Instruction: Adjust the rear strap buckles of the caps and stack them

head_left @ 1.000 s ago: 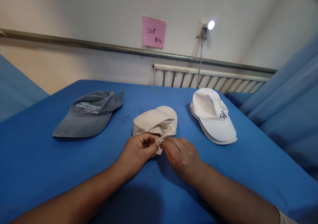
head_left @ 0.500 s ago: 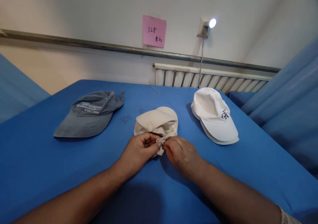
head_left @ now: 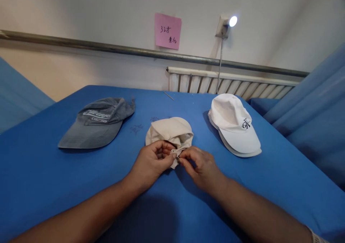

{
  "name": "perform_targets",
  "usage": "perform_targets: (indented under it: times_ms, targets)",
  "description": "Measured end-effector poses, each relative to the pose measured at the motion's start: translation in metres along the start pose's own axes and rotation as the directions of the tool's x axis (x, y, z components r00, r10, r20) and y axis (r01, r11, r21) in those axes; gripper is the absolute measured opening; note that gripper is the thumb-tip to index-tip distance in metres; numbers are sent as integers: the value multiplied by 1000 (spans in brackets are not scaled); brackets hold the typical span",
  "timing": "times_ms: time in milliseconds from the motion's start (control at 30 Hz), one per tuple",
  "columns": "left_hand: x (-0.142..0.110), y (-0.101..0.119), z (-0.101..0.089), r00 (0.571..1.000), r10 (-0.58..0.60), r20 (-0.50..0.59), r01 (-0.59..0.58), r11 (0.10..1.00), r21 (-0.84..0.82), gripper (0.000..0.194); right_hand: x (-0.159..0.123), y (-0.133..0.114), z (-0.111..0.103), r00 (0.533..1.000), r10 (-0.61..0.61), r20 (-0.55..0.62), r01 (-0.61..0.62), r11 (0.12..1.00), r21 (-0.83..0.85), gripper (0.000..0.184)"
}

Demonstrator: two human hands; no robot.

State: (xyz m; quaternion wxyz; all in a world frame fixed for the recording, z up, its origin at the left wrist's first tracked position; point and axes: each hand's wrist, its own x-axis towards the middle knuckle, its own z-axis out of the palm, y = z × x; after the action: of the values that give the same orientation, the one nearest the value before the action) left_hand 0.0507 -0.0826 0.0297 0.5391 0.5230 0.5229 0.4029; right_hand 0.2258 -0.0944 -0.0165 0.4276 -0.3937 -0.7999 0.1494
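Observation:
A beige cap [head_left: 169, 129] lies in the middle of the blue table [head_left: 54, 178], its back turned toward me. My left hand [head_left: 152, 162] pinches the cap's rear strap from the left. From the right, my right hand [head_left: 201, 165] pinches the same strap, fingertips nearly touching the left ones. Both hands are closed on the strap, close above the cloth.
A grey cap [head_left: 98, 122] lies at the left and a white cap [head_left: 234, 122] at the right. A thin stick [head_left: 168, 96] rests near the far edge. Behind are a wall rail, a pink note [head_left: 167, 31], a lamp [head_left: 229, 22] and a radiator. Blue fabric hangs at right.
Both hands have kept hold of the strap and shifted only slightly; my right hand's fingers have lifted a little. The view has drifted slightly.

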Motion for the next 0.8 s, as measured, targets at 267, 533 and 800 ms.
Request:
perform_targets:
  times_ms: [267,533,800]
  targets:
    - [2,-13,4,997,72,26,-74,991,111,24,-2,-9,4,994,86,69,-67,968,-240,13]
    - [-6,-19,0,867,427,257,-492,645,585,41,0,0,6,990,119,71,-108,985,-138,9]
    - [-8,-7,-5,849,439,295,-521,602,604,26,2,-4,-1,998,57,20,-58,997,43,9]
